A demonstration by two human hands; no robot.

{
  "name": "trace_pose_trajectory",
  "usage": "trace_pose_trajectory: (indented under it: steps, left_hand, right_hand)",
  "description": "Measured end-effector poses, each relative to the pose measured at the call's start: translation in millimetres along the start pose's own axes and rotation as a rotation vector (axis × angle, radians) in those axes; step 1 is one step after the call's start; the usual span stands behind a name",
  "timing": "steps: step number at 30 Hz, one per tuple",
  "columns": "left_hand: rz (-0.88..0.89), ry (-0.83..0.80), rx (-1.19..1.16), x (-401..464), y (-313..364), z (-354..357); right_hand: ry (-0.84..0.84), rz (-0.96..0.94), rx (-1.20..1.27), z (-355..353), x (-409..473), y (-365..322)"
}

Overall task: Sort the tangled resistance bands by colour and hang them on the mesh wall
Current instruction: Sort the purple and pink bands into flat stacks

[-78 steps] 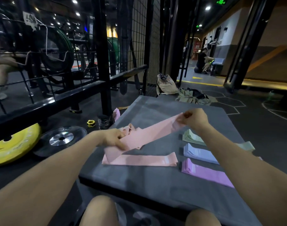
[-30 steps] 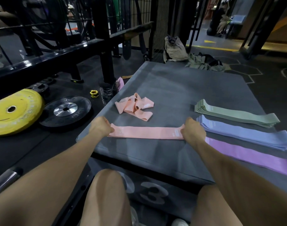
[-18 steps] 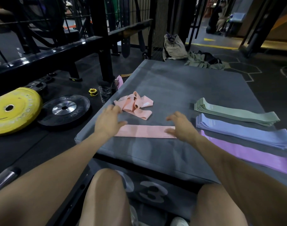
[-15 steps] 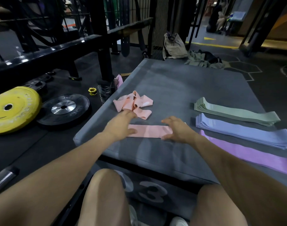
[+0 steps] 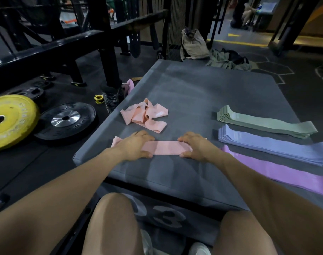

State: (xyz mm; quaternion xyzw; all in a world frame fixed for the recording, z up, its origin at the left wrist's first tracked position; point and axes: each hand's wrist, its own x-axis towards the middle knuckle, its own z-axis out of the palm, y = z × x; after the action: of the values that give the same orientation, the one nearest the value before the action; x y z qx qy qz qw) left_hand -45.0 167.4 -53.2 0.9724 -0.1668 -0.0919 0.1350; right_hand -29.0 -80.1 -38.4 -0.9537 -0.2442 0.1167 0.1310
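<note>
We press left hand [image 5: 136, 144] and right hand [image 5: 195, 145], fingers spread flat, on the pink band [image 5: 164, 147] lying on the mat [image 5: 184, 89]. Band looks light, limp, stretchy; best pinched at its ends. Pink tangle [image 5: 144, 115] remains just beyond.

Both forearms are bare to the frame edge, no sleeve, watch or ring showing on the left hand [image 5: 136, 146] or right hand [image 5: 195, 147]; bare knees at six o'clock, white shoes [image 5: 199, 249] beneath them.
</note>
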Motion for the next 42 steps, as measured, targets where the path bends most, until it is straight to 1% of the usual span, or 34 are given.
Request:
trace_pose_trajectory:
  steps: [2, 4, 6, 9, 12, 15, 17, 19, 21, 25, 27, 29, 31, 33, 34, 36, 38, 40, 42]
  left_hand:
    - [-0.003, 0.042, -0.074, 3, 0, -3]
    - [-0.032, 0.161, -0.156, 6, 2, -10]
    - [-0.085, 0.254, -0.233, 12, 2, -17]
    - [-0.169, 0.328, -0.343, 27, -3, -24]
    - [-0.224, 0.421, -0.396, 43, -12, -30]
    - [-0.240, 0.513, -0.359, 57, -17, -32]
    - [-0.223, 0.536, -0.363, 65, -18, -33]
    - [-0.216, 0.523, -0.371, 69, -19, -34]
    - [-0.225, 0.511, -0.378, 70, -21, -35]
    - [-0.214, 0.524, -0.455, 70, -18, -51]
    - [-0.175, 0.520, -0.512, 69, -11, -64]
    - [-0.113, 0.477, -0.600, 66, -2, -81]
    - [-0.030, 0.439, -0.623, 63, 6, -99]
    - [-0.018, 0.429, -0.627, 59, 16, -117]
    - [-0.029, 0.452, -0.615, 58, 20, -126]
    - [-0.046, 0.583, -0.514, 57, 28, -143]
    - [-0.064, 0.700, -0.485, 54, 35, -156]
    - [-0.081, 0.757, -0.540, 51, 40, -167]
    - [-0.078, 0.789, -0.643, 49, 44, -176]
  right_hand:
    - [0.015, -0.021, 0.037, -5, 4, -3]
    - [0.081, -0.012, 0.091, -12, 13, -10]
    - [0.145, 0.011, 0.136, -17, 27, -18]
    - [0.193, 0.061, 0.179, -20, 52, -28]
    - [0.227, 0.135, 0.203, -19, 76, -34]
    - [0.202, 0.164, 0.184, -16, 95, -38]
    - [0.157, 0.180, 0.144, -13, 104, -41]
    - [0.126, 0.192, 0.140, -10, 109, -43]
    - [0.149, 0.191, 0.255, -12, 113, -41]
    - [0.284, 0.112, 0.616, -41, 121, -43]
    - [0.352, 0.052, 0.702, -63, 121, -47]
    - [0.407, -0.012, 0.775, -87, 118, -55]
    - [0.456, -0.080, 0.828, -112, 112, -64]
    - [0.479, -0.133, 0.871, -134, 105, -73]
    - [0.479, -0.161, 0.903, -144, 102, -77]
    - [0.491, -0.199, 0.948, -162, 94, -84]
    - [0.537, -0.206, 0.949, -178, 86, -87]
    - [0.602, -0.190, 0.940, -190, 77, -85]
    - [0.639, -0.166, 0.969, -200, 67, -81]
